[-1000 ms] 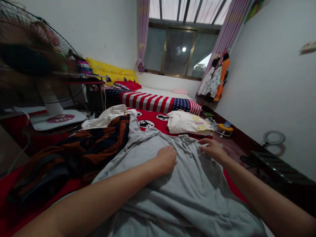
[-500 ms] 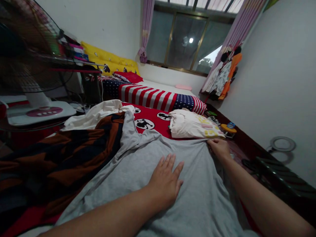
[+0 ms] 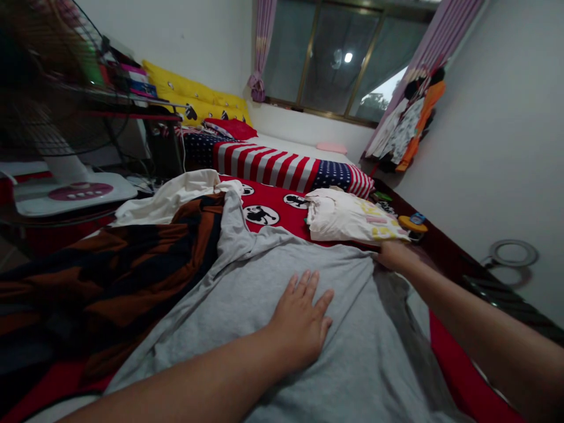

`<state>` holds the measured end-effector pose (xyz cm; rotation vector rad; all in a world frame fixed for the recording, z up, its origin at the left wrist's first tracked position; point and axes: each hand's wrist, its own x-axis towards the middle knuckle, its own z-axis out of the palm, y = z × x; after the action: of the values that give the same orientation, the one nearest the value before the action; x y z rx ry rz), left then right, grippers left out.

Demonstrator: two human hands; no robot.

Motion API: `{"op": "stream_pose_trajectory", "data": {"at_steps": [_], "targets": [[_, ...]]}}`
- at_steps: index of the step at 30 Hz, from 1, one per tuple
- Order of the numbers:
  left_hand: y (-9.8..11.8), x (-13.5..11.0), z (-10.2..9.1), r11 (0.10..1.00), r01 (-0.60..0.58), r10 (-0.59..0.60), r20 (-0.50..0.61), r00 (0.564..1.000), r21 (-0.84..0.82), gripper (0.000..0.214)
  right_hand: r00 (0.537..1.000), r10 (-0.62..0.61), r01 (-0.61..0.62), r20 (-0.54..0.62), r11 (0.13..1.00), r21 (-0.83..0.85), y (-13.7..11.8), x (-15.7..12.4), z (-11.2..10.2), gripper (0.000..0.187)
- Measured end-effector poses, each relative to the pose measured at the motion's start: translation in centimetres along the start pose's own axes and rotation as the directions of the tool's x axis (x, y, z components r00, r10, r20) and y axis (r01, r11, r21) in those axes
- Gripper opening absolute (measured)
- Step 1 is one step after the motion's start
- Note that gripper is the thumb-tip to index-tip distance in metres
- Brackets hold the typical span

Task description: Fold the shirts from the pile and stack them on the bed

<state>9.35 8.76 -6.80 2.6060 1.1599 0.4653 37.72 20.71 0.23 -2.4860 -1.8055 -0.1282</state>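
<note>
A light grey shirt (image 3: 247,305) lies spread over the red bedding, loosely creased at its far left. My left hand (image 3: 302,320) rests flat on the middle of it, fingers spread. At the shirt's far right corner, my right hand (image 3: 394,255) is closed on the cloth; its fingers are a little blurred. Below that hand, the right side of the shirt hangs in folds and shows a darker inner face. Just beyond the right hand sits a folded white shirt (image 3: 339,217) with yellow and pink print.
An orange and navy garment (image 3: 176,258) and a white cloth (image 3: 171,200) lie to the left. Farther left stands a fan (image 3: 79,191). Red bedding (image 3: 282,220) with round prints shows beyond the shirt. A second bed (image 3: 264,167) is below the window. A ring-shaped object (image 3: 513,254) is by the right wall.
My right hand has shifted slightly right with the shirt's corner, and the darker inner face and red bedding now show beneath that arm. My left hand stays flat on the shirt.
</note>
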Motion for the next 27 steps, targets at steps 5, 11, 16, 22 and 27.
{"op": "stream_pose_trajectory", "data": {"at_steps": [5, 11, 16, 22, 27], "targets": [[0.0, 0.0, 0.1, 1.0, -0.011, 0.012, -0.025, 1.0, 0.014, 0.054, 0.996, -0.094, 0.094, 0.0, 0.995, 0.034, -7.1, -3.0, -2.9, 0.031], [-0.2, -0.3, -0.4, 0.999, -0.037, 0.036, -0.045, 0.998, -0.016, 0.054, 0.959, -0.272, 0.278, -0.077, 0.862, 0.424, -12.9, -9.6, 2.4, 0.024], [-1.0, 0.0, -1.7, 0.995, -0.094, 0.093, -0.037, 0.995, -0.041, 0.052, 0.945, -0.265, 0.328, -0.194, 0.727, 0.603, -11.5, -9.5, 5.0, 0.023], [-4.9, 1.7, -7.0, 0.992, 0.121, -0.12, -0.07, 0.99, 0.022, 0.026, 0.938, -0.281, 0.33, -0.204, 0.54, 0.775, -10.7, -8.9, 5.5, 0.023], [-10.9, 2.7, -12.7, 0.821, 0.33, -0.231, -0.257, 0.938, 0.466, 0.037, 0.934, -0.303, 0.333, -0.188, 0.55, 0.766, -10.8, -9.0, 5.4, 0.021]]}}
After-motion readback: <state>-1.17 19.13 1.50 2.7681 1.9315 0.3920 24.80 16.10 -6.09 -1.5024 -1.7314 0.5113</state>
